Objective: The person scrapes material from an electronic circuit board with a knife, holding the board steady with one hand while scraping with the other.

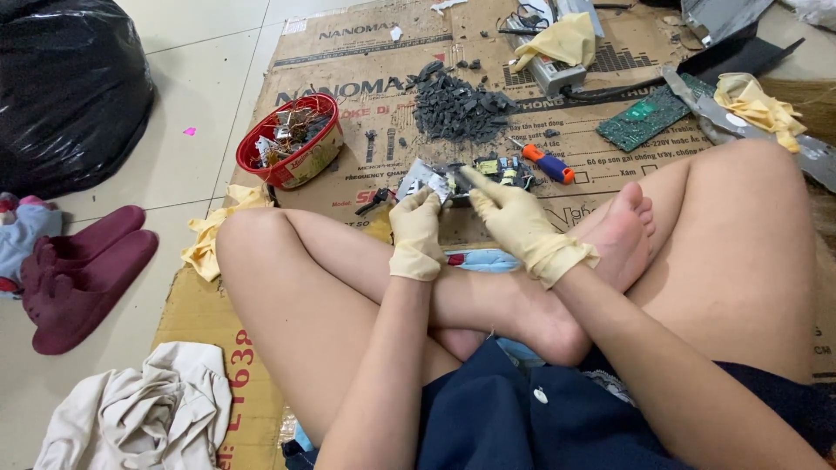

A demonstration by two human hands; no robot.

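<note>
Head view: person sits cross-legged on flattened cardboard [366, 61] on the floor, both hands in cream rubber gloves. Left hand [416, 228] is closed around the near-left end of a small circuit board [488, 171] with a silvery metal piece attached; right hand [514, 218] has its fingers together on the board's top, index finger stretched forward along it. The board sits between the two hands, just above the crossed shins. Step looks like stripping parts off the board by hand; no tool is in either hand. The next move likely calls for a firm hold by the left hand while the right pries or picks, or a reach for the orange-handled screwdriver [547, 163] just beyond the right hand. Dark pliers [376, 201] lie just left of the left hand. Containers: a red plastic tub [294, 144] ahead-left of the left hand holds copper-wound parts and metal scraps, roughly full. A loose pile of dark grey chips [459, 106] lies ahead of both hands, not in any container. A green circuit board [646, 118] lies far ahead-right. A black bag [70, 87] sits far left, contents hidden.
</note>
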